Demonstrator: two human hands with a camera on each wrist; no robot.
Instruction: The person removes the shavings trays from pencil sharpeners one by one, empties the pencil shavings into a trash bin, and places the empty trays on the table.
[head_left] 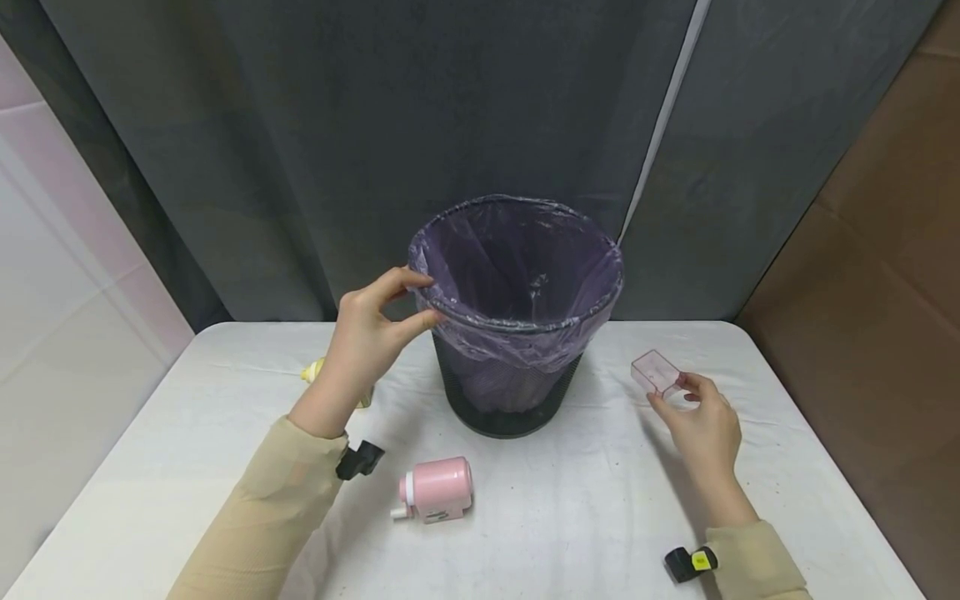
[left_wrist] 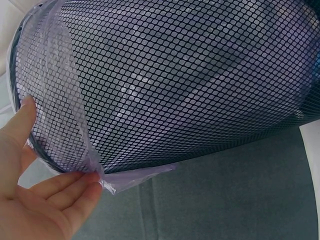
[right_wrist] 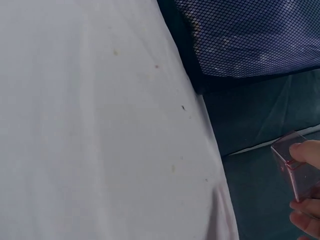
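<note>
A black mesh trash bin (head_left: pixel 480 392) lined with a translucent purple bag (head_left: pixel 525 350) stands upright at the back middle of the table. My left hand (head_left: pixel 371 325) grips the left side of its rim; in the left wrist view, the thumb and fingers (left_wrist: pixel 75 195) lie at the bag's folded edge. Above the table on the right, my right hand (head_left: pixel 705 425) pinches a small clear pink plastic box (head_left: pixel 654 372) between thumb and fingers. That box (right_wrist: pixel 295 167) looks see-through in the right wrist view. A pink crank pencil sharpener (head_left: pixel 438 487) lies in front of the bin.
Behind the left forearm, a yellow object (head_left: pixel 312 369) is mostly hidden. A white cloth covers the table (head_left: pixel 570 517). A dark grey curtain (head_left: pixel 337 142) hangs behind it, with a brown panel (head_left: pixel 862 292) on the right and a pale one (head_left: pixel 67 350) on the left.
</note>
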